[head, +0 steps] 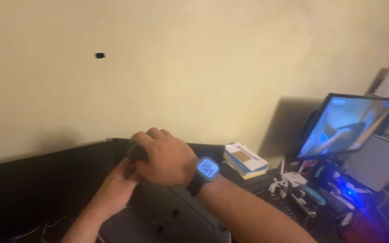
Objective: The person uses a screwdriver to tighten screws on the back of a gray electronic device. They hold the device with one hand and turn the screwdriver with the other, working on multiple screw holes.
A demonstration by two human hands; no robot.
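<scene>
My right hand (163,157), with a smartwatch (208,169) on its wrist, is closed over a dark rounded part (136,152) at the top of a dark grey panel (176,216). My left hand (119,185) lies just below and to the left, its fingers curled against the same part, under the right hand. The panel has a few small dark holes or screws on its face. What exactly the fingers grip is hidden by the hands and the dim light.
A black surface (32,184) stretches to the left along the cream wall (194,58). A stack of notebooks (245,161) lies to the right. Beyond it stands a lit monitor (345,123) over a cluttered desk (320,189) with blue light.
</scene>
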